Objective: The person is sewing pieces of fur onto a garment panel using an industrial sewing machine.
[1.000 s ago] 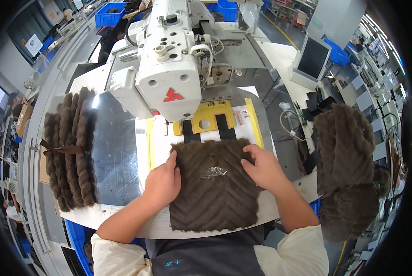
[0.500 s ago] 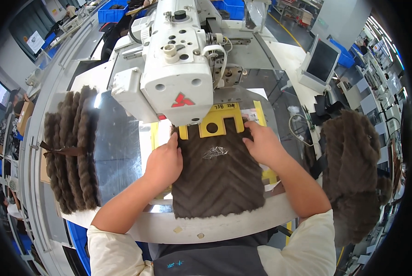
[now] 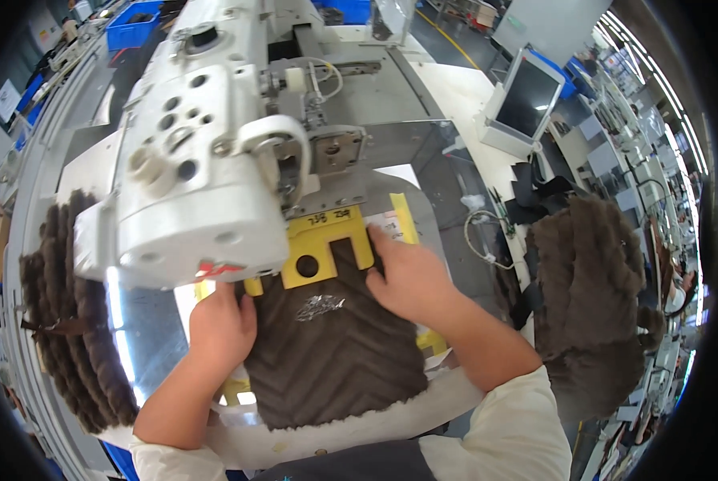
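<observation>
Flanking the brown furry panel [image 3: 336, 365] in the head view, the left hand [image 3: 221, 329] and right hand [image 3: 411, 280] seem placed to keep it square. The right's thumb and forefinger stand apart; whether the left pinches the edge, I cannot tell. Between the hands, the yellow plate [image 3: 315, 239] overlaps the panel's far end, apparently pinning it.

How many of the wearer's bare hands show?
2: the left hand at the upper left of the dark brown chevron fur panel, the right hand at its upper right.
</observation>
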`<state>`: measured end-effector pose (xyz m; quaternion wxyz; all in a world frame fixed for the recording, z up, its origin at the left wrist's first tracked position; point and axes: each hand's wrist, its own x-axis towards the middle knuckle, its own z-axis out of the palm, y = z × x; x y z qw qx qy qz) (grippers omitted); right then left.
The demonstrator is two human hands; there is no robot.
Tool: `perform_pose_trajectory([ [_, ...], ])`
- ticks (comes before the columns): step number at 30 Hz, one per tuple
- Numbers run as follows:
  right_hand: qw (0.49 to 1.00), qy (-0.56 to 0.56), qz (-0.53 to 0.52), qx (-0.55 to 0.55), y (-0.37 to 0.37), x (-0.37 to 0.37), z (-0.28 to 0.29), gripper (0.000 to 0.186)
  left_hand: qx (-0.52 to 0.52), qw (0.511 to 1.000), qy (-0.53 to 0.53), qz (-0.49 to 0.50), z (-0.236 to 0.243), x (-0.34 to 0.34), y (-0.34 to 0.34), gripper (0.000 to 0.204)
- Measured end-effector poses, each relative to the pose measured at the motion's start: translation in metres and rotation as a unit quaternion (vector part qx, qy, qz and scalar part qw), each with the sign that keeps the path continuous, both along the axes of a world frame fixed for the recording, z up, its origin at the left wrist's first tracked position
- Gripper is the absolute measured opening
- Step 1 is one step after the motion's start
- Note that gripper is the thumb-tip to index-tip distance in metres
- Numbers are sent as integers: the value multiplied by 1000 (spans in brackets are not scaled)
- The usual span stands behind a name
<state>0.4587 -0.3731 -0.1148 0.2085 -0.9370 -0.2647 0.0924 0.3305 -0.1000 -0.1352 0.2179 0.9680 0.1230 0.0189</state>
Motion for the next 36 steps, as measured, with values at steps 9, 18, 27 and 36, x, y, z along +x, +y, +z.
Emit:
perform_pose_trajectory([
  [9,996,-60,15,-68,-3,-12,1,53,37,996,-47,-68,1,-6,0,30],
  [18,996,-22,70,-50,-3,-9,-2,53,73,992,-75,-75,0,-9,1,17],
  [27,997,-59,41,9,-4,-5,-2,41,67,997,-28,-27,3,-6,-4,15],
  [36,998,-55,31,-8,-1,-6,0,41,4,996,-67,-51,2,-11,-2,17],
])
